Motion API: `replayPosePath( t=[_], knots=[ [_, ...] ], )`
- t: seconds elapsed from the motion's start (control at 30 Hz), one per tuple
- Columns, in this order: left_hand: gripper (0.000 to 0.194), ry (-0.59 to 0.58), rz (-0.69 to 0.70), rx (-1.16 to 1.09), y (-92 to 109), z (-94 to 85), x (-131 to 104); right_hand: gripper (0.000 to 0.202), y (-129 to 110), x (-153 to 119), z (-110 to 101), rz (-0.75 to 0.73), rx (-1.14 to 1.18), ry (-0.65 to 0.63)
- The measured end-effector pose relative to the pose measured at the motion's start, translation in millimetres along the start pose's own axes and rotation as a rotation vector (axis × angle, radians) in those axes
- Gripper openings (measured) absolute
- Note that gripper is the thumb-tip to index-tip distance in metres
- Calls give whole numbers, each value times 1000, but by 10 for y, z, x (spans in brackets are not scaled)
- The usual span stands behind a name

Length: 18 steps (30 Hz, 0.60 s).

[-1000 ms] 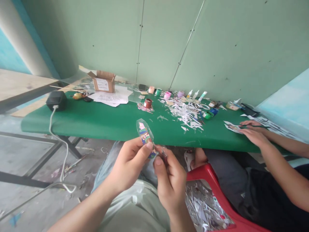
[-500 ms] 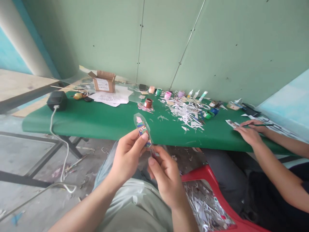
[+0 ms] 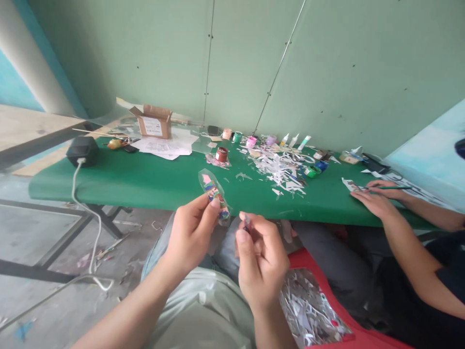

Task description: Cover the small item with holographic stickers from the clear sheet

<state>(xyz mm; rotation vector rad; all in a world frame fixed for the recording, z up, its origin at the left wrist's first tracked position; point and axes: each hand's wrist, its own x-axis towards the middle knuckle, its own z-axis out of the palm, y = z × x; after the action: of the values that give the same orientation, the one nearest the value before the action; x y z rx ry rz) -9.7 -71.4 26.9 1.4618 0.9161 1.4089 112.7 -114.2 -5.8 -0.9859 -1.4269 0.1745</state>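
Note:
My left hand pinches a small painted piece with a clear rim, held tilted above the table's front edge. Pink, blue, green and brown patches show on it. To its right, my right hand is closed on a small dark object, mostly hidden by the fingers. The two hands are apart. Beyond the piece, an open jar of brown-red paint stands on the green table.
White paper scraps, paint jars and tubes lie at the back. A cardboard box and a black adapter are left. At right, a person's hands work on a small piece. A red chair holds scraps.
My right hand has moved right and away from the painted piece, leaving a gap. My left hand still holds the piece, which now shows more of its lower end.

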Motion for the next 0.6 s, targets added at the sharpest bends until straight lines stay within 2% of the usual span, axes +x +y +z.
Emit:
replayPosePath(
  t=[0.07, 0.2, 0.3, 0.47, 0.6],
  knots=[
    [37, -34, -2, 9, 22, -2, -38, 24, 9, 45, 36, -60, 11, -11],
    [36, -74, -34, -88, 88, 26, -81, 31, 45, 73, 88, -27, 59, -35],
    [37, -85, -72, -205, 138, 59, -84, 35, 40, 48, 106, -55, 66, -19],
    [39, -81, -133, -273, 166, 67, -79, 34, -2, 14, 128, -122, -33, 34],
    [39, -74, -120, -247, 152, 59, -89, 35, -16, -12, 138, -153, -84, 58]
  ],
)
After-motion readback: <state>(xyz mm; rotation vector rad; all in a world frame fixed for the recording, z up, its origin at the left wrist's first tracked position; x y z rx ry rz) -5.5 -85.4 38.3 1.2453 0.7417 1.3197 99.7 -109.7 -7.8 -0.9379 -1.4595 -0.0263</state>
